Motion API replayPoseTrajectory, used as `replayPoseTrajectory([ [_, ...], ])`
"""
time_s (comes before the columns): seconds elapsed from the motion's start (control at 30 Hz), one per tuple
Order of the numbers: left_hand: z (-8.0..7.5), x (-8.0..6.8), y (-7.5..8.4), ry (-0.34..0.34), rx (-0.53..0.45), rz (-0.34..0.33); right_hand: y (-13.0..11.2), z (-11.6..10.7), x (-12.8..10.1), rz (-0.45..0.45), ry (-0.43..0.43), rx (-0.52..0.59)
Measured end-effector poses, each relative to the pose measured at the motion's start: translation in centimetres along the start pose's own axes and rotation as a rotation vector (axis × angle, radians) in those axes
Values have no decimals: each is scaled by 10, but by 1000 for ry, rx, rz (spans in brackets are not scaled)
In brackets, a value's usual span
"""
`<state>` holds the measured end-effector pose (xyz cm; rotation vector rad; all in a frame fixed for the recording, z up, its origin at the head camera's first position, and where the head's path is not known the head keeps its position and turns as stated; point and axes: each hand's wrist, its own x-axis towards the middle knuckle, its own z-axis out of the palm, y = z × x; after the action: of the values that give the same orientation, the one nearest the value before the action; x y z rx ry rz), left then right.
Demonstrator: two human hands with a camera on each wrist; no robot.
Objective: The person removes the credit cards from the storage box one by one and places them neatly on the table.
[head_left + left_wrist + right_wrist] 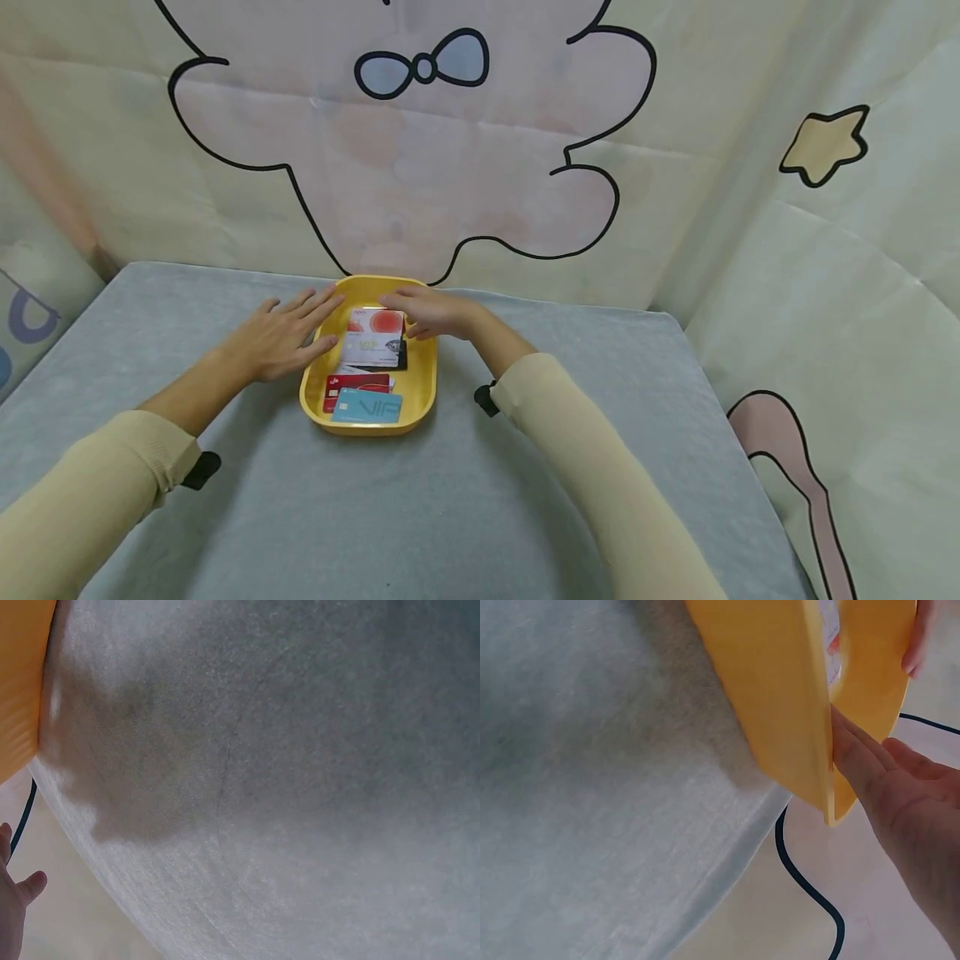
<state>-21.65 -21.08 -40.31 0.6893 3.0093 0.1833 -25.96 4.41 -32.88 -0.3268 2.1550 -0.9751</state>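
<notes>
Grey table, cartoon-print backdrop

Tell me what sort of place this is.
Probably a staged tabletop set-up rather than a lived-in room: a grey cloth-covered table, a cartoon-printed fabric backdrop hung behind it, and a single yellow tray of plastic cards between the left hand and right hand.

Black card mostly hidden beneath white VIP card.

Soft, even light fills the head view with faint shadows, edges bowing slightly, while both wrist views run close, hazy and blurred.
</notes>
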Motion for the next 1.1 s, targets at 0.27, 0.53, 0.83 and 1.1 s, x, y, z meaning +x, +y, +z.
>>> replayPoseTrajectory([
  [0.27, -2, -1, 0, -17, 0, -4, -7, 3, 10, 126, -32, 54],
  [0.53, 1, 0, -2, 2, -15, -6, -7, 7, 19, 146, -51, 63],
  [0.83, 1, 0, -2, 4, -9, 3, -7, 10, 24, 162, -44, 59],
  [1.1, -2, 0, -1, -15, 5, 6, -10, 11, 26, 197, -31, 61],
])
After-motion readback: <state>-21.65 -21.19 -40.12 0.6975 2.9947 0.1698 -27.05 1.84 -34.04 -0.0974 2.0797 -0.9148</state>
